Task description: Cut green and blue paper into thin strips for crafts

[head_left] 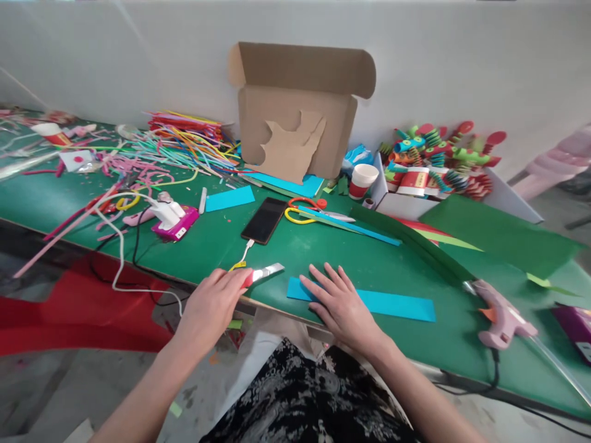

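Observation:
My left hand [215, 301] is closed around a red-handled utility knife [263, 273], its blade pointing right over the table's front edge. Flat on the green tabletop lies a blue paper strip [397, 306]. My right hand [338, 303] rests on the strip's left half with fingers spread, covering part of it. Beyond the knife is a black phone [265, 220] with a white charging cable plugged in. Behind my right hand lie scissors [307, 212] with red and yellow handles, partly under a narrow blue strip [364, 229].
At the right, a pink glue gun [505, 314] lies near green paper [503, 234]. A white box [415, 206] holds colourful figures beside a paper cup [362, 181]. An open cardboard box [300, 92] stands at the back. A purple power strip [178, 224] and pipe cleaners [184, 144] lie left.

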A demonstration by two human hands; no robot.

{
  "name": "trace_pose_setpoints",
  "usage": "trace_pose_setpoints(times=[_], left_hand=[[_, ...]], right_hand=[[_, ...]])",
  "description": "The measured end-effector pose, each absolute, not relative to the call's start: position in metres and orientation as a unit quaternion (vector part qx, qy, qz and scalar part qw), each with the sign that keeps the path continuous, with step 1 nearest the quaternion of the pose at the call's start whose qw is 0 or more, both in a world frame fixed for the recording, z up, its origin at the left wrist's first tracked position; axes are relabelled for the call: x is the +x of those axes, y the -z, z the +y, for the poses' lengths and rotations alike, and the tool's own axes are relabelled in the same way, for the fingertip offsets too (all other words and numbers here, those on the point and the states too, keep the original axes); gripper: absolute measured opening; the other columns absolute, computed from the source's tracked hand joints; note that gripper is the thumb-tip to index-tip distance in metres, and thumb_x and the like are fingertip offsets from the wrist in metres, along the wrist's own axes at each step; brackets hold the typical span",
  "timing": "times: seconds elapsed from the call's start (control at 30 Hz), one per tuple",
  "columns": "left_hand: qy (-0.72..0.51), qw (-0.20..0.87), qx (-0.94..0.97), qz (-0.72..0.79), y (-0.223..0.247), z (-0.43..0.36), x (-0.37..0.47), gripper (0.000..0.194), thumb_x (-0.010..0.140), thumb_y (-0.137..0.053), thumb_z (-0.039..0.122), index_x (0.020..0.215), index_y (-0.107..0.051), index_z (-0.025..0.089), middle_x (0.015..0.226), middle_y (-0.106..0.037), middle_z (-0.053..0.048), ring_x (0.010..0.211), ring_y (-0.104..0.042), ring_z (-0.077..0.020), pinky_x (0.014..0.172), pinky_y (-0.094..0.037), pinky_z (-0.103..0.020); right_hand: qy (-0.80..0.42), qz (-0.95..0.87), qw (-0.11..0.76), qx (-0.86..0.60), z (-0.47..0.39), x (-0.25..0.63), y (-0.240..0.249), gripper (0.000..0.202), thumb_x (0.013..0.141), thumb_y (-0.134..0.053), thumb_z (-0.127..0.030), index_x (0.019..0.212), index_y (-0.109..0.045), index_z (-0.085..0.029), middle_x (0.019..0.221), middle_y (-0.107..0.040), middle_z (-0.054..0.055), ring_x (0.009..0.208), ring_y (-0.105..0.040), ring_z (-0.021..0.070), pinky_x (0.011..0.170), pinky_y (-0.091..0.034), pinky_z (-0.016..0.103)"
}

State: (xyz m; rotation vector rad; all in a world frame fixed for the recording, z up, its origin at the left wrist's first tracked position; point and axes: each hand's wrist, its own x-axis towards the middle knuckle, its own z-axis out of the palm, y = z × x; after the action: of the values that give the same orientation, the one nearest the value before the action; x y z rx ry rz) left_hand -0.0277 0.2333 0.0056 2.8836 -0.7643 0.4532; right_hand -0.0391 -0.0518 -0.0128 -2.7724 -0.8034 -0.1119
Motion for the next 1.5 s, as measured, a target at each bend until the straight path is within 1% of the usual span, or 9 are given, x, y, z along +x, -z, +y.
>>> trace_pose_setpoints(times=[0.1, 0.3, 0.43, 0.6, 0.83, 1.0, 1.23, 1.5], left_hand=[[-0.140, 0.074, 0.951, -0.265, -0.002, 0.229, -0.027, 0.034, 0.099, -0.034, 0.021, 0.120, -0.060, 0.020, 0.112, -0.072, -0.008, 0.090, -0.061, -0.0236, 0.081, -0.050, -0.038], [-0.131, 0.073, 0.940, -0.306, -0.007, 0.227, -0.028, 0.034, 0.100, -0.035, 0.019, 0.121, -0.062, 0.020, 0.116, -0.072, -0.006, 0.096, -0.061, -0.0232, 0.083, -0.049, -0.039], [-0.130, 0.069, 0.934, -0.326, -0.008, 0.227, -0.032, 0.035, 0.101, -0.035, 0.019, 0.121, -0.063, 0.020, 0.119, -0.071, -0.005, 0.096, -0.061, -0.0222, 0.082, -0.048, -0.037], [-0.114, 0.083, 0.926, -0.350, -0.004, 0.230, -0.035, 0.039, 0.099, -0.033, 0.014, 0.123, -0.063, 0.021, 0.122, -0.069, -0.005, 0.101, -0.059, -0.0210, 0.088, -0.046, -0.037], [-0.120, 0.086, 0.917, -0.371, 0.000, 0.233, -0.032, 0.043, 0.094, -0.035, 0.004, 0.123, -0.062, 0.020, 0.123, -0.069, -0.005, 0.101, -0.055, -0.0214, 0.080, -0.044, -0.035], [-0.133, 0.102, 0.911, -0.377, 0.002, 0.232, -0.030, 0.040, 0.095, -0.036, 0.006, 0.122, -0.063, 0.020, 0.121, -0.070, -0.004, 0.100, -0.054, -0.0209, 0.079, -0.043, -0.034], [-0.146, 0.112, 0.904, -0.386, 0.006, 0.233, -0.031, 0.040, 0.095, -0.036, 0.006, 0.122, -0.064, 0.019, 0.120, -0.070, -0.004, 0.100, -0.053, -0.0208, 0.082, -0.043, -0.034], [-0.146, 0.124, 0.903, -0.386, 0.005, 0.229, -0.035, 0.044, 0.093, -0.037, 0.005, 0.124, -0.064, 0.020, 0.120, -0.070, -0.004, 0.099, -0.053, -0.0210, 0.084, -0.044, -0.036]], right_hand=[[0.032, -0.275, 0.117, -0.954, -0.051, -0.039, 0.011, 0.049, 0.100, -0.044, -0.029, 0.150, -0.041, -0.029, 0.157, -0.038, 0.003, 0.146, -0.030, 0.0333, 0.117, -0.030, 0.060], [0.010, -0.274, 0.095, -0.957, -0.048, -0.039, 0.007, 0.048, 0.101, -0.045, -0.032, 0.148, -0.043, -0.030, 0.157, -0.038, 0.003, 0.146, -0.029, 0.0353, 0.116, -0.028, 0.062], [-0.005, -0.274, 0.104, -0.956, -0.049, -0.038, 0.006, 0.045, 0.102, -0.042, -0.033, 0.147, -0.046, -0.032, 0.158, -0.036, 0.000, 0.146, -0.028, 0.0348, 0.117, -0.028, 0.062], [0.000, -0.263, 0.123, -0.957, -0.050, -0.037, 0.011, 0.044, 0.102, -0.040, -0.029, 0.145, -0.047, -0.033, 0.155, -0.040, 0.000, 0.146, -0.029, 0.0317, 0.118, -0.028, 0.059], [-0.010, -0.254, 0.110, -0.961, -0.046, -0.036, 0.010, 0.044, 0.101, -0.041, -0.027, 0.144, -0.050, -0.033, 0.155, -0.041, 0.002, 0.145, -0.031, 0.0327, 0.117, -0.029, 0.059], [-0.013, -0.254, 0.099, -0.962, -0.046, -0.036, 0.009, 0.045, 0.100, -0.044, -0.026, 0.145, -0.049, -0.034, 0.156, -0.040, 0.001, 0.145, -0.032, 0.0342, 0.117, -0.029, 0.059], [-0.017, -0.247, 0.100, -0.964, -0.045, -0.036, 0.011, 0.046, 0.100, -0.043, -0.024, 0.145, -0.048, -0.035, 0.156, -0.040, 0.000, 0.146, -0.030, 0.0321, 0.118, -0.027, 0.057], [-0.016, -0.248, 0.102, -0.963, -0.045, -0.036, 0.010, 0.046, 0.100, -0.043, -0.025, 0.145, -0.048, -0.035, 0.156, -0.039, 0.000, 0.146, -0.031, 0.0324, 0.118, -0.028, 0.058]])
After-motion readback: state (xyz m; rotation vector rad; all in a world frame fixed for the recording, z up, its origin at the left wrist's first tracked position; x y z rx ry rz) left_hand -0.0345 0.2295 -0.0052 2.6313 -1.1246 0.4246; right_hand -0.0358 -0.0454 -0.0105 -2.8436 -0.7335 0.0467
